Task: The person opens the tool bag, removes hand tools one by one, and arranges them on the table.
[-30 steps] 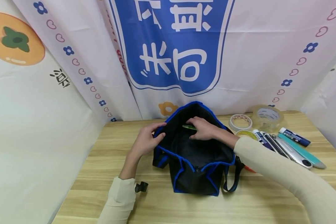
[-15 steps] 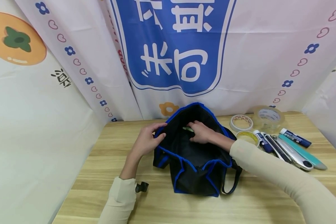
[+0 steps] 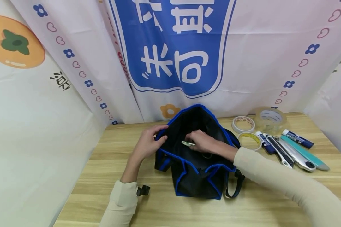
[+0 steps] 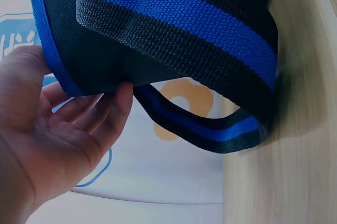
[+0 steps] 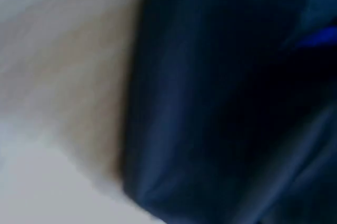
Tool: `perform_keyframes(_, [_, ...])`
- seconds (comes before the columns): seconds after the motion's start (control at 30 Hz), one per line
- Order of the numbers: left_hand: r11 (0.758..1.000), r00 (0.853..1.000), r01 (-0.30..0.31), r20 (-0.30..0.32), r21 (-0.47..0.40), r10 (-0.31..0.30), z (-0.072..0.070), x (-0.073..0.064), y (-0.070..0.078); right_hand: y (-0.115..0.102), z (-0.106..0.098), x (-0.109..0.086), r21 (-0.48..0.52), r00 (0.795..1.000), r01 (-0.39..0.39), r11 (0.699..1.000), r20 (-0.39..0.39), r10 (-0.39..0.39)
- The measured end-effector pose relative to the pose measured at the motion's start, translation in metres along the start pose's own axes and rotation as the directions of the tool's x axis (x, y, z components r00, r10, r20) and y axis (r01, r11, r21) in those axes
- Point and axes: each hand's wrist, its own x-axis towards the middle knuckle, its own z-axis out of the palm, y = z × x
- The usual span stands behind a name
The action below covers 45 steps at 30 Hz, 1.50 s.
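A black bag (image 3: pixel 199 179) with blue trim stands on the table, its mouth spread wide. My left hand (image 3: pixel 150 142) holds the left edge of the opening; in the left wrist view that hand (image 4: pixel 63 124) has the thumb and fingers on either side of the fabric, beside a black-and-blue strap (image 4: pixel 179 29). Inside the bag, my right hand (image 3: pixel 200 141) grips a slim, pale, pointed tool (image 3: pixel 188 143) whose tip sticks out to the left. Most of the tool is hidden by the fingers. The right wrist view is blurred and shows dark bag fabric (image 5: pixel 210 103).
To the bag's right lie tape rolls (image 3: pixel 244 124), a wide clear tape roll (image 3: pixel 270 119), glue sticks (image 3: pixel 298 138), a black-and-white cutter (image 3: pixel 281 153) and a teal-handled tool (image 3: pixel 304 151). A printed cloth (image 3: pixel 244 63) hangs behind the table. A small black object (image 3: pixel 143 190) is at the left cuff.
My right hand has moved lower and nearer the front inside the bag, carrying the slim tool. The bag's right side has shifted slightly left. My left hand keeps its hold.
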Motion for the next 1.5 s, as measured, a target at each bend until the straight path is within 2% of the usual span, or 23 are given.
perform_keyframes(0.13, [1.0, 1.0, 0.002, 0.001, -0.004, -0.002, 0.0, 0.0, 0.0, -0.014, -0.012, -0.005, 0.039, 0.999, -0.002, 0.999, -0.036, 0.003])
perform_keyframes(0.37, [1.0, 1.0, 0.014, 0.003, 0.0, -0.014, 0.0, 0.001, 0.0, -0.034, -0.058, -0.03, 0.079, 0.991, -0.052, 0.995, -0.117, 0.061])
perform_keyframes(0.57, [1.0, 1.0, 0.009, 0.004, 0.005, -0.009, 0.0, 0.002, 0.002, -0.028, -0.092, -0.067, 0.119, 0.968, -0.137, 0.983, -0.193, 0.158])
perform_keyframes(0.77, [1.0, 1.0, -0.007, -0.001, -0.003, 0.007, 0.001, 0.003, 0.001, -0.014, -0.111, -0.113, 0.121, 0.935, -0.235, 0.964, -0.242, 0.258])
perform_keyframes(0.97, [1.0, 1.0, -0.003, 0.003, 0.003, 0.003, 0.001, 0.003, 0.001, 0.007, -0.112, -0.155, 0.125, 0.917, -0.265, 0.956, -0.274, 0.29])
perform_keyframes(1.07, [1.0, 1.0, -0.004, 0.005, -0.004, 0.004, 0.001, 0.003, 0.001, 0.017, -0.11, -0.173, 0.116, 0.901, -0.305, 0.945, -0.287, 0.326])
perform_keyframes(1.37, [1.0, 1.0, 0.012, 0.01, -0.004, -0.012, 0.001, 0.001, 0.001, 0.047, -0.098, -0.216, 0.115, 0.839, -0.458, 0.882, -0.272, 0.471])
perform_keyframes(1.5, [1.0, 1.0, 0.016, 0.011, -0.004, -0.016, 0.001, 0.001, 0.0, 0.057, -0.089, -0.231, 0.114, 0.82, -0.503, 0.857, -0.25, 0.515])
